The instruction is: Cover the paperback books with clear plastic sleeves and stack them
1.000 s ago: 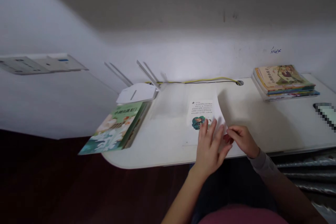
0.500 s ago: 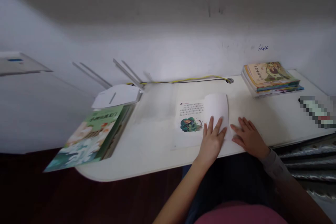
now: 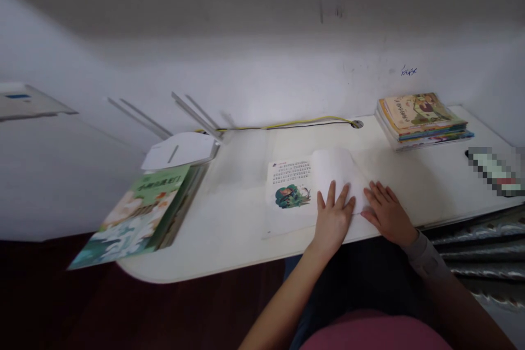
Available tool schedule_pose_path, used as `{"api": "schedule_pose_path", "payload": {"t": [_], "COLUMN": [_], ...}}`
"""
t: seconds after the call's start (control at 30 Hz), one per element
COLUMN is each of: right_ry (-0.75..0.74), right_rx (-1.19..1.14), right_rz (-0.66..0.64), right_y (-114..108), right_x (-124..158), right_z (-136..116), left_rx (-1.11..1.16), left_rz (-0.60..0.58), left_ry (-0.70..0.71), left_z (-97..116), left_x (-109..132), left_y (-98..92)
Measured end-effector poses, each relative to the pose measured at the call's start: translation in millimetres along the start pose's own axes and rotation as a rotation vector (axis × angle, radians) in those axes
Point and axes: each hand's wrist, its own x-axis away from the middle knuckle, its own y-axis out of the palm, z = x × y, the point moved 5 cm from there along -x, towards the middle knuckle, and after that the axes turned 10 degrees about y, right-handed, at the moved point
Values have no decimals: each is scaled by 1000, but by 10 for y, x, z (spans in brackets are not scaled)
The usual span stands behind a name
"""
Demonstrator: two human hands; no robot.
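An open picture book point(image 3: 292, 219) lies near the front edge of the white desk point(image 3: 229, 213). Its left page carries lines of print above a green plant drawing. The facing white page point(image 3: 334, 167) looks blank and slightly curved. My left hand point(image 3: 333, 219) rests on that page, palm down with fingers spread. Just at the page's right edge is my right hand point(image 3: 389, 216), fingers stretched out and thumb pointing toward the book. Neither hand grips anything. The lower part of the page is hidden under my left hand.
A white router point(image 3: 180, 150) with several antennas stands at the back left, beside a book stack with a green cover point(image 3: 141, 208) overhanging the front edge. Another book stack point(image 3: 424, 120) sits at the back right, near a blurred-out phone-like object point(image 3: 494, 172). A yellow cable point(image 3: 303, 121) runs along the wall.
The book's right page has spread further to the right and lies flatter. My right hand has come closer to its edge, while my left hand stays on the page.
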Motion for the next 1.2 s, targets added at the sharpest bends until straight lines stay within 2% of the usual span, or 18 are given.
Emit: {"api": "schedule_pose_path", "payload": {"t": [0.63, 1.2], "right_ry": [17, -8], "right_rx": [-29, -28], "right_rz": [16, 0], "right_y": [59, 61], "right_x": [6, 0], "right_z": [20, 27], "left_rx": [-3, 90], "left_rz": [-44, -134], "left_ry": [43, 128], "left_z": [66, 90], "left_x": [124, -48], "left_y": [-20, -24]}}
